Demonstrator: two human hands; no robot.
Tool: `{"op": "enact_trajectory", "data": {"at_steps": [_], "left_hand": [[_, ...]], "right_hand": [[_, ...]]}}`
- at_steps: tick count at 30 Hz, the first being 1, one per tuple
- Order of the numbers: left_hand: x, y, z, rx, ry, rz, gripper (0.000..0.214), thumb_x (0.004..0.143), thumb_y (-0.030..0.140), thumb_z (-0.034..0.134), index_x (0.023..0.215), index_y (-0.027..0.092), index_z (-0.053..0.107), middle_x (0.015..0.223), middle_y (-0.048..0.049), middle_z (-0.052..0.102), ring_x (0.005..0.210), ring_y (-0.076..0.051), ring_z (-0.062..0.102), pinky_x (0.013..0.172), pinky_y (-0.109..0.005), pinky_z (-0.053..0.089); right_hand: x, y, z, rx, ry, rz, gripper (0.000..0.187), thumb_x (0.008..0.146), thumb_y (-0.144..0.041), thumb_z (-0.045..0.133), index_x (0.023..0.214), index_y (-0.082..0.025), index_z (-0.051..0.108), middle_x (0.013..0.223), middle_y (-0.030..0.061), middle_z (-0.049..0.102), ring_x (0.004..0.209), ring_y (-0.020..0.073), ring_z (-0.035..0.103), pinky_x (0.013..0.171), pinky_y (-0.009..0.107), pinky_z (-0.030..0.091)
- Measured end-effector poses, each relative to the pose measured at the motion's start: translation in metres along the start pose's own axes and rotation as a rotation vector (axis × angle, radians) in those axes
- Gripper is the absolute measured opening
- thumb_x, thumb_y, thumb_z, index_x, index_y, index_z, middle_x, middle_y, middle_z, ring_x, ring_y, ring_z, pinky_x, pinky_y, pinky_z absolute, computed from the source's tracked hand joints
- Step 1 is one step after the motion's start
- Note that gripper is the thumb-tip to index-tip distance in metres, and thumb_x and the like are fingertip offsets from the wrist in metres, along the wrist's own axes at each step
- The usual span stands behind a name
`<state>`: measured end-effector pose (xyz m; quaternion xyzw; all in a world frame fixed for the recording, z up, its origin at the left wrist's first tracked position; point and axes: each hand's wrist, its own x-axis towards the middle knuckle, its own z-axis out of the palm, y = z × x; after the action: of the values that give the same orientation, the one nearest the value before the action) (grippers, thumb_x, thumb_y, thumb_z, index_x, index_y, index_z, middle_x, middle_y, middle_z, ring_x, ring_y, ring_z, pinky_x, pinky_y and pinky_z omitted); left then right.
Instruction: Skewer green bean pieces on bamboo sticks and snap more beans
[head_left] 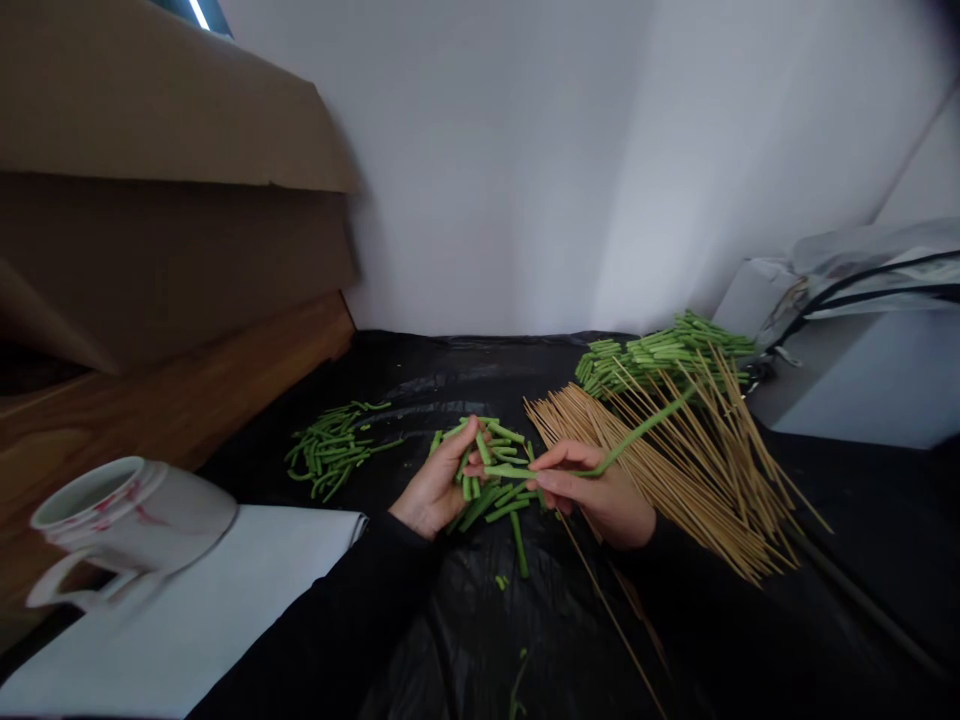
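Observation:
My left hand (pixel 442 485) is closed around several short cut pieces of green stalk (pixel 482 450) that look like garlic scapes. My right hand (pixel 600 492) pinches a long green stalk (pixel 637 432), whose far part slants up to the right over the skewers. Its near end meets the pieces at my left fingertips. Below both hands lies a loose heap of cut green pieces (pixel 487 505). A thin bamboo skewer (pixel 607 600) runs down from under my right hand; whether the hand touches it I cannot tell.
Many bamboo skewers (pixel 667 470) are spread at the right, before a pile of stacked green stalks (pixel 667 350). Curly green offcuts (pixel 334 450) lie left. A white mug (pixel 142 510) stands on a white sheet (pixel 255 570). A cardboard box (pixel 172 180) rises at left; black plastic (pixel 450 370) covers the surface.

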<state>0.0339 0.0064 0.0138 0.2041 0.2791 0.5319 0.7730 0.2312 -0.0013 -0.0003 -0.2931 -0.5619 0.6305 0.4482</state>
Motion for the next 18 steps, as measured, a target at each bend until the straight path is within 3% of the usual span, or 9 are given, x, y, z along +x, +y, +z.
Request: {"op": "enact_trajectory", "data": {"at_steps": [4,11,14,18], "left_hand": [[0.0,0.007,-0.001,-0.076,-0.042,-0.058,0.019,0.088,0.024,0.057,0.074,0.012,0.052,0.067,0.001,0.048,0.05,-0.004,0.044,0.037,-0.01,0.028],[-0.013,-0.01,0.008,0.437,-0.181,-0.249,0.029,0.077,0.034,0.073,0.072,0.012,0.056,0.055,0.0055,0.041,0.041,-0.001,0.032,0.038,-0.013,0.018],[-0.017,-0.012,0.01,0.506,-0.259,-0.312,0.033,0.075,0.038,0.074,0.068,0.012,0.054,0.053,0.0052,0.042,0.042,-0.002,0.03,0.039,-0.015,0.016],[-0.018,-0.011,0.008,0.609,-0.264,-0.312,0.034,0.072,0.041,0.075,0.075,0.011,0.06,0.056,0.0031,0.047,0.043,-0.003,0.032,0.041,-0.018,0.017]], "right_hand": [[-0.001,-0.003,0.001,0.0,-0.027,0.021,0.017,0.073,-0.031,0.074,0.08,-0.018,0.065,0.068,0.0024,0.07,0.048,0.0076,0.055,0.042,0.018,0.037],[-0.002,-0.004,-0.001,-0.089,-0.089,0.041,0.017,0.072,-0.03,0.075,0.078,-0.018,0.065,0.063,-0.001,0.065,0.048,0.0073,0.053,0.043,0.018,0.039],[-0.001,-0.004,-0.002,-0.095,-0.081,0.052,0.019,0.071,-0.03,0.077,0.077,-0.017,0.065,0.059,-0.0032,0.061,0.047,0.0063,0.051,0.043,0.018,0.038],[0.0,-0.006,-0.003,0.034,-0.044,0.066,0.022,0.07,-0.032,0.077,0.076,-0.018,0.063,0.057,-0.004,0.06,0.044,0.0054,0.049,0.041,0.017,0.036]]}}
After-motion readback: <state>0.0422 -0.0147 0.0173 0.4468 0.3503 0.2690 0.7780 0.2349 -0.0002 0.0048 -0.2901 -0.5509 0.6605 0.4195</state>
